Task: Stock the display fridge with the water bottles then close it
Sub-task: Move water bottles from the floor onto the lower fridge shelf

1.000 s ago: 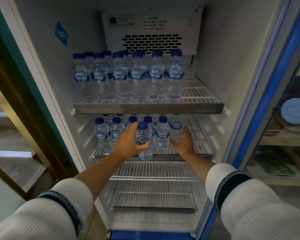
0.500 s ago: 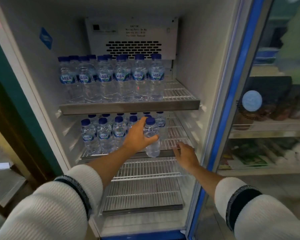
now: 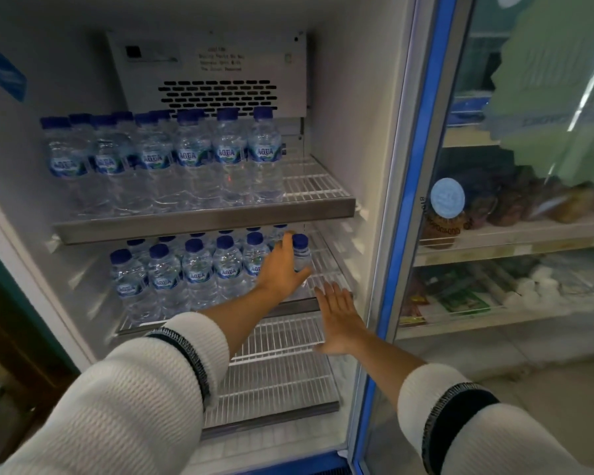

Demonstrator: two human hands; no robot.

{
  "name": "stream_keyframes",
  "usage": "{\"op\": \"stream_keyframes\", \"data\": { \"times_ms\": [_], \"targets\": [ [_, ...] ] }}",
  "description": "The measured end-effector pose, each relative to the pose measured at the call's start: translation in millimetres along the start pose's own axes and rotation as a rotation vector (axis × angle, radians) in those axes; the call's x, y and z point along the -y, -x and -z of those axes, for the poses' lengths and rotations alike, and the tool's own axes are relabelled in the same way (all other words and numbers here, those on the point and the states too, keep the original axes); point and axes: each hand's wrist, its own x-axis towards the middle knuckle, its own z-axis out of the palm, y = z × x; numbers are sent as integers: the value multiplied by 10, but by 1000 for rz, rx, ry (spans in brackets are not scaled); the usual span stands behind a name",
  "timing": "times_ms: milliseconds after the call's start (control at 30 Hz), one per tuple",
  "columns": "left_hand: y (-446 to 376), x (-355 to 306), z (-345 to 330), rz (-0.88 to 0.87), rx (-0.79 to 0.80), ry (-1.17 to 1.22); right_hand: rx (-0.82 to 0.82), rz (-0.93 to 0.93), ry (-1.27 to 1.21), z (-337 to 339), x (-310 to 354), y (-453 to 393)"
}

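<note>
Since half a second ago, right hand drawn back off the shelf, now flat and spread, empty, near the door. Left hand wrapped round bottle, shifted right to the row's end. Could topple if released tilted on wire, knocking neighbours. Bare wire to the right; wall beyond.

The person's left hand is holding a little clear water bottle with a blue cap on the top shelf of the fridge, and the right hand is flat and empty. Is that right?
Not quite. In the head view the left hand holds the small clear water bottle with the blue cap on the second wire shelf, under the metal-fronted top shelf. The right hand is flat and empty, as you said.
</note>
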Motion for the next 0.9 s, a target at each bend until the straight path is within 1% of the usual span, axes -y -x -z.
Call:
{"op": "stream_keyframes", "data": {
  "times_ms": [133,267,367,533,667,800,900],
  "targets": [
    [-29,41,-11,62,11,-55,44,1,-4,29,1,-5],
    [-75,-1,1,107,21,-211,56,0,-4,33,7,-3],
    [-71,-33,32,97,7,-327,62,-10,-16,19,13,-9],
    [91,8,-19,82,13,-369,31,-15,-7,-34,11,-17],
    [287,94,-118,1,24,-389,26,-19,-10,-29,35,-11],
    [448,295,-155,-122,73,-342,20,-27,-1,-43,38,-13],
    [625,496,-173,-188,94,-379,6,-25,-1,-48,42,-7]
  ]
}}
